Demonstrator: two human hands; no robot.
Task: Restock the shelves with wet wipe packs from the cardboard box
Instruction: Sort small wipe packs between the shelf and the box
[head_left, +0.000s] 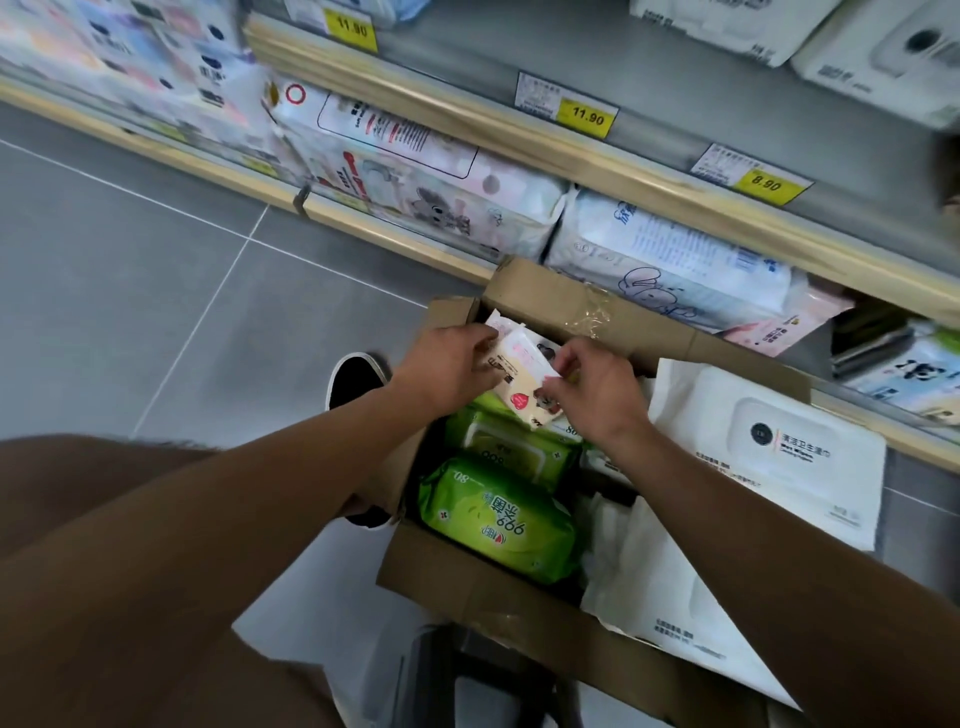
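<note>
Both hands gripped one small cream wipe pack (522, 387) over the far end of the open cardboard box (566, 306): left hand (447, 371) on its left edge, right hand (592, 395) pinching its right edge. Green packs (498, 519) lay inside beneath it.

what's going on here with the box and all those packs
A person is restocking wipes from an open cardboard box set beside the store shelves. Both hands are over the box: the left hand and the right hand hold a small pale wipe pack between them, above the green wipe packs lying inside. A large white wipe pack leans at the box's right side. The small pack has not yet reached a shelf.
</note>
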